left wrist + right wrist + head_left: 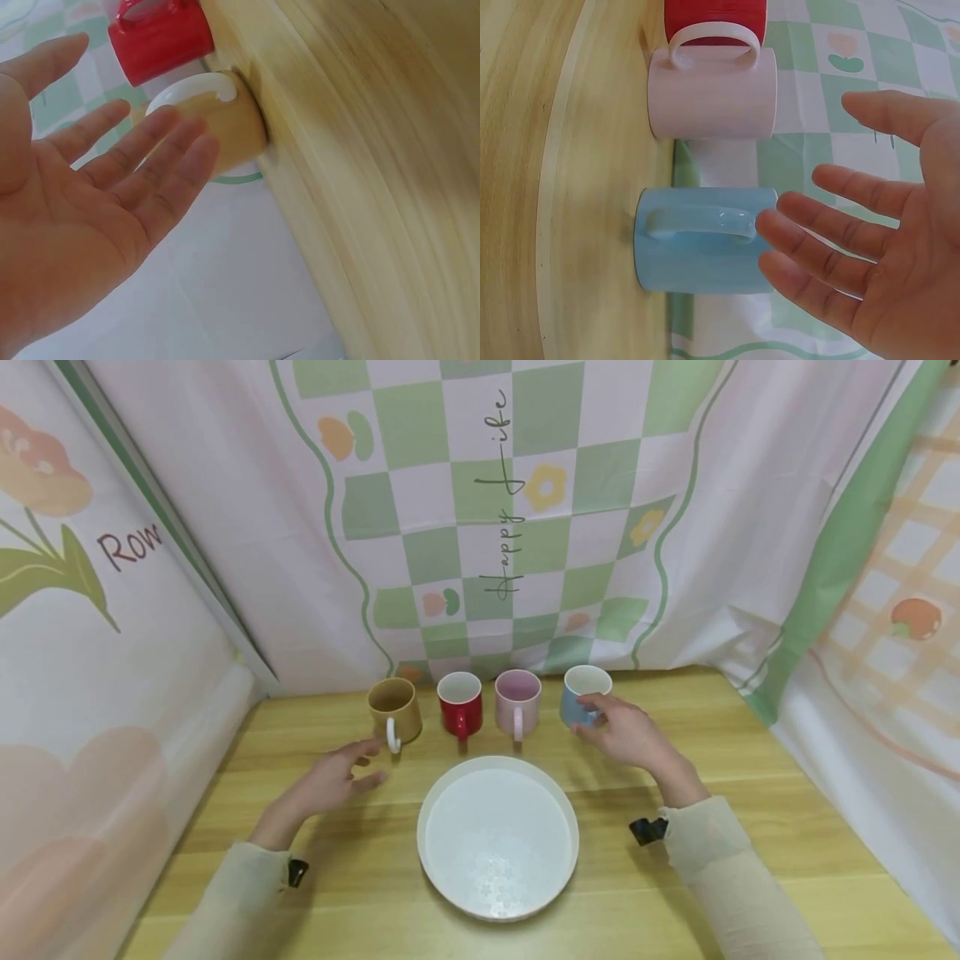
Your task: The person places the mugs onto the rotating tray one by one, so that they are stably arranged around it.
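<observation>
Along the back of the table stand a mustard-yellow mug [406, 718] with a white handle, a red mug [452, 714], a pink mug [509, 714] and a light blue mug [572, 708]. My left hand [335, 779] hovers just in front of the yellow mug, fingers spread and holding nothing; its palm shows in the left wrist view. The right hand [628, 735] is at the blue mug, overlapping its front in the head view. In the right wrist view its loose fingertips [769, 225] reach the blue mug's handle side, not curled round it.
A round white tray [495, 835] lies on the wooden table [360, 893] in front of the mugs, between both forearms. Printed curtains [607, 477] hang right behind the mugs and along both sides of the table.
</observation>
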Tool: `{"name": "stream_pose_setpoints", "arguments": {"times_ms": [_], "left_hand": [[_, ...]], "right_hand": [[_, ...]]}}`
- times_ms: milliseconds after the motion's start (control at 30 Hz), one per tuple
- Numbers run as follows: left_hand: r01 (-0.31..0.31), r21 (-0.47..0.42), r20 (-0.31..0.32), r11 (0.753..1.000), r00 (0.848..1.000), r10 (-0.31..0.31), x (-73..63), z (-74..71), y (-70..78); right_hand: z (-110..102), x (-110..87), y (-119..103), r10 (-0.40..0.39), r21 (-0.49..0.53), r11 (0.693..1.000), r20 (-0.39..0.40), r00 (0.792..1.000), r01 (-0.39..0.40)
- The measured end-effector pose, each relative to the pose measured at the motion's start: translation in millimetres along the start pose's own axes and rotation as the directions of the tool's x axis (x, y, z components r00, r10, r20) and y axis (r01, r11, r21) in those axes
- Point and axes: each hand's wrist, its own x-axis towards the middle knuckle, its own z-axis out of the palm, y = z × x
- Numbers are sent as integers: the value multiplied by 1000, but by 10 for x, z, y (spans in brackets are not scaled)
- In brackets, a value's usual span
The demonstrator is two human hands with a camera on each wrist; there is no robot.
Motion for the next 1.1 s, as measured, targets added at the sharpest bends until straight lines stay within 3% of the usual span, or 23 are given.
{"name": "stream_pose_setpoints", "arguments": {"times_ms": [533, 1100], "left_hand": [[-63, -99, 47, 993, 997, 68, -42, 34, 99], [-81, -156, 87, 984, 992, 96, -42, 118, 63]], "right_hand": [[31, 38, 18, 11, 122, 992, 41, 999, -16], [80, 85, 35, 4, 191, 981, 61, 998, -15]]}}
